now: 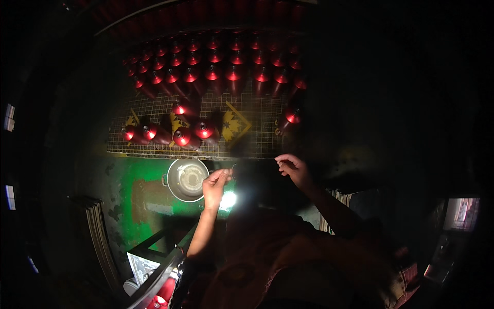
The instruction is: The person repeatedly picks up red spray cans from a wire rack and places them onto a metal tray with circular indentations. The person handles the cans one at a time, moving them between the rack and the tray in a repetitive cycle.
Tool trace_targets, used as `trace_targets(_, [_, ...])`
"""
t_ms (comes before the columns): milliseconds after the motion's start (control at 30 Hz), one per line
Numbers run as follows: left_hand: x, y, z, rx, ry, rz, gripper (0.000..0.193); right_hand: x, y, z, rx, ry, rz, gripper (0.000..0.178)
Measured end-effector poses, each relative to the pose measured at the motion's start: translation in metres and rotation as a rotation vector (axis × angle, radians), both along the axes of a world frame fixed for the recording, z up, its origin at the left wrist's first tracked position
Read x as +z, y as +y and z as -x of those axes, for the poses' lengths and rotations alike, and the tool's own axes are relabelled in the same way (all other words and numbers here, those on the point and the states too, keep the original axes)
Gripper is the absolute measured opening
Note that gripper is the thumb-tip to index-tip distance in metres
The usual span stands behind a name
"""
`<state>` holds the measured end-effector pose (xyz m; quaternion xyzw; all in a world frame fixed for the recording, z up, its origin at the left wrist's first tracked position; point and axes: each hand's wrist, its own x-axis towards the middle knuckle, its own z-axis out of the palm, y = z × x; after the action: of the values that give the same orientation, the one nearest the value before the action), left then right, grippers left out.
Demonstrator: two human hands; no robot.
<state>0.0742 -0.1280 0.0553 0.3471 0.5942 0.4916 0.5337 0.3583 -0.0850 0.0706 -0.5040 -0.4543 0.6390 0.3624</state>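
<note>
My left hand [216,185] is raised just in front of the table's near edge, thumb and fingers pinched together. A thin, wire-like or thread-like bit shows beside its fingertips, too small to name. To its right, my right hand [293,169] is held at the same edge with its fingers curled and the tips drawn close; whatever they may hold is too small to see. Beyond the hands, several glossy red bottle-shaped pieces [204,130] with dark tips stand on the gridded table top [262,129]. A lone red piece [292,116] stands farther right.
Below the table edge, left of my left hand, is a round metal pot [188,180]. Rows of similar red pieces [234,73] fill the table's far side. A bright light spot [228,200] glares near my left wrist. Stacked flat boards [95,232] are at left; surroundings are dark.
</note>
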Motion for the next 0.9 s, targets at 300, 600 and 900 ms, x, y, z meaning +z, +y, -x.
trace_targets(300, [0.009,0.312,0.005,-0.495,0.669,-0.382,0.046,-0.023,0.229,-0.076,-0.154,-0.932,-0.637,0.052])
trace_targets(600, [-0.074,0.454,-0.109,-0.65,0.963,-0.533,0.069,-0.133,0.37,-0.116,-0.111,-1.174,-0.641,0.062])
trace_targets(900, [-0.109,0.473,-0.157,-0.346,0.963,-0.53,0.046,-0.129,0.391,-0.133,-0.11,-0.996,-0.633,0.055])
